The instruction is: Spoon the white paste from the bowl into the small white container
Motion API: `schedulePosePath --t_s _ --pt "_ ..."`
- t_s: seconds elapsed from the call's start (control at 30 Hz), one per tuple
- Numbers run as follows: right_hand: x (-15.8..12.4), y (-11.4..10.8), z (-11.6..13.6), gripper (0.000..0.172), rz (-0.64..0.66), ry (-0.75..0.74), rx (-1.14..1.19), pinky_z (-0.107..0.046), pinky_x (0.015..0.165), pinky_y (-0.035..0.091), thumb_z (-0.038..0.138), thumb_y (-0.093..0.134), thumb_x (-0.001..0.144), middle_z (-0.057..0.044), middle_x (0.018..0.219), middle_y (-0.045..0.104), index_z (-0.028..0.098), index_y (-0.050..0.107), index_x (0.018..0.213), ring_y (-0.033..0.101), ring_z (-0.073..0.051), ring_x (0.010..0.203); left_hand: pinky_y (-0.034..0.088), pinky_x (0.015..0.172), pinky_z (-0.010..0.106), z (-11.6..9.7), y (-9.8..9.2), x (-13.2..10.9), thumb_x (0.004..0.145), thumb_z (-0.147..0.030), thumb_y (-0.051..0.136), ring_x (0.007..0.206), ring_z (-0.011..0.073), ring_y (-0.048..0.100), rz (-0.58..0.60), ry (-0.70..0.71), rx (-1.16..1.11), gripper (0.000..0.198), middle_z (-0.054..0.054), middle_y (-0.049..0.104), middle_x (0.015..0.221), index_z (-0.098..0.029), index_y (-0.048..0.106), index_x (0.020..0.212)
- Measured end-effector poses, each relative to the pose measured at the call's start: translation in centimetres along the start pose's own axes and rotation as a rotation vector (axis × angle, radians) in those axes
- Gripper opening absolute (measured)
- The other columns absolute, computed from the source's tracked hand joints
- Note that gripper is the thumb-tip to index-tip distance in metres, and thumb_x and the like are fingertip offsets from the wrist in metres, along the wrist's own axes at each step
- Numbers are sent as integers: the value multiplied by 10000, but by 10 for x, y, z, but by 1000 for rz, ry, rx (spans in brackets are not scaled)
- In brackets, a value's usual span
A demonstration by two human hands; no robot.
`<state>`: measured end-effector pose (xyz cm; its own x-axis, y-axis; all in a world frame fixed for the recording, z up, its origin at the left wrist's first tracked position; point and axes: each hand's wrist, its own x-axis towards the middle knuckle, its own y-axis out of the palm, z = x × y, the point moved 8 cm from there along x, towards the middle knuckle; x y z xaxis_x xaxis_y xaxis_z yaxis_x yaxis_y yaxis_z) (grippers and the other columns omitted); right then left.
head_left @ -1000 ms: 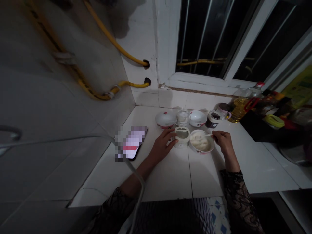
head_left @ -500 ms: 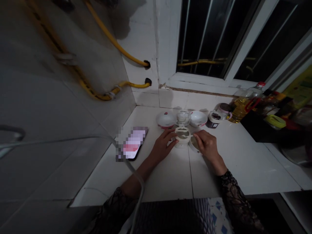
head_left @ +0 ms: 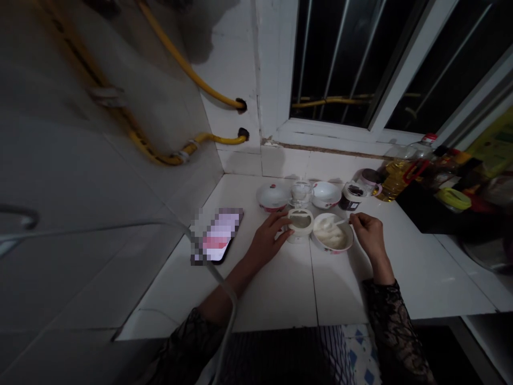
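A small white seasoning jar [head_left: 301,237] stands on the counter with its clear lid [head_left: 301,191] tipped back. My left hand [head_left: 267,239] grips the jar's left side, fingers on the rim and thumb in front. To the jar's right sits a bowl [head_left: 329,251] holding white powder. My right hand [head_left: 369,235] pinches the handle of a small white spoon [head_left: 339,222], which reaches over that bowl. White powder seems to lie at the spoon's tip, though it blends with the powder below.
Behind stand two more bowls, one on the left [head_left: 272,199] and one on the right [head_left: 326,195], and a dark-labelled jar [head_left: 352,197]. An oil bottle [head_left: 395,179] is farther right. A phone [head_left: 222,235] lies left; a grey cable [head_left: 224,289] crosses the view in front.
My right hand has moved right with the spoon, from beside the jar's mouth to over the powder bowl, uncovering the bowl. My left hand has stayed on the jar.
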<state>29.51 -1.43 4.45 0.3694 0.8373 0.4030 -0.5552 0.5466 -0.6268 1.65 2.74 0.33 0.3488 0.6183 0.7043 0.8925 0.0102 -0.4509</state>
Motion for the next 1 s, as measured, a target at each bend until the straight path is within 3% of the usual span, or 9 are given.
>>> schedulePosePath --t_s 0.23,0.53,0.7,0.9,1.0 --pt "-2 21 -7 407 164 58 -110 -254 532 321 482 445 784 -27 552 617 180 648 600 502 -141 531 605 755 300 -1 0 0 922 -278 568 1069 204 632 1 -13 -6 158 109 598 1198 -207 617 1055" --pt "-7 30 -4 374 199 120 -186 -252 560 353 464 470 788 -41 647 716 215 721 667 602 -167 612 606 773 313 -1 0 1 928 -296 557 1068 204 633 2 -22 -16 162 107 597 1205 -212 616 1053" --pt "-6 31 -10 358 189 139 -43 -246 510 331 479 530 741 -33 559 673 202 714 606 544 -150 530 609 769 309 0 0 0 925 -282 562 1055 197 636 -1 -15 -15 155 108 594 1205 -210 614 1052" --pt "-4 32 -19 375 207 252 213 -246 485 296 508 589 654 22 427 484 165 658 518 406 -103 459 616 759 317 -1 -1 1 923 -307 561 1039 202 644 -5 -21 -25 161 100 606 1194 -218 622 1042" --pt "-3 30 -18 375 210 275 311 -247 477 278 512 611 617 27 427 464 162 634 484 376 -92 456 610 759 309 -1 -1 1 925 -291 563 1031 197 645 -8 -12 -15 154 108 601 1200 -209 618 1044"
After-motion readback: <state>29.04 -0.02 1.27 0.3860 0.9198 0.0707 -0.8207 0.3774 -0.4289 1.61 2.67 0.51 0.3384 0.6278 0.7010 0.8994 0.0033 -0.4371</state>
